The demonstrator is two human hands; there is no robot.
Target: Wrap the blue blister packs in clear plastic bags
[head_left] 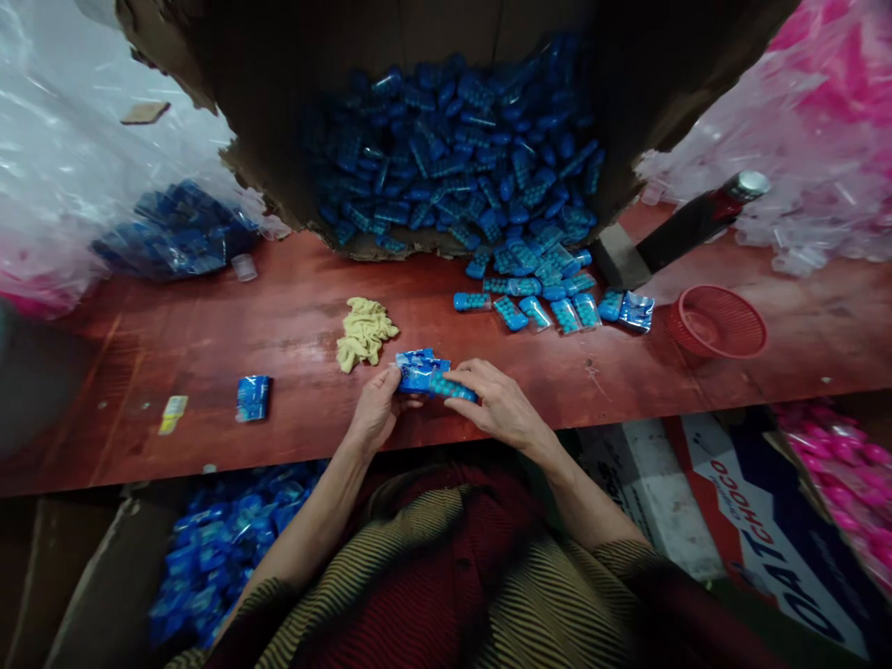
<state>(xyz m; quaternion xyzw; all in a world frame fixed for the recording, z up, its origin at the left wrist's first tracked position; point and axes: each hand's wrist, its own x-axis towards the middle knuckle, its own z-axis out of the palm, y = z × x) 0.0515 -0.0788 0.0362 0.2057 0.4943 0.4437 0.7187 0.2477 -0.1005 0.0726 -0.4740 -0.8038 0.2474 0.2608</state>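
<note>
Over the front of the red table, my left hand (376, 407) grips a blue printed plastic wrapper (416, 373) between thumb and fingers. My right hand (500, 400) pinches a small clear tube of blue candy balls (452, 386) with a blue cap. The tube's left end meets the wrapper's right edge; whether it is inside the wrapper I cannot tell. Behind my hands lies a crumpled yellow cloth (366, 333). Several more filled tubes (550, 311) lie loose beyond my right hand. A blue wrapper stack (252, 398) rests to the left.
A torn cardboard box (265, 177) full of blue tubes opens toward me. Right stand a dark bottle-like object (697, 223) and a red basket (717, 321). Bags of clear cups (759, 204) flank the table. Below left, a box holds blue packets (223, 548).
</note>
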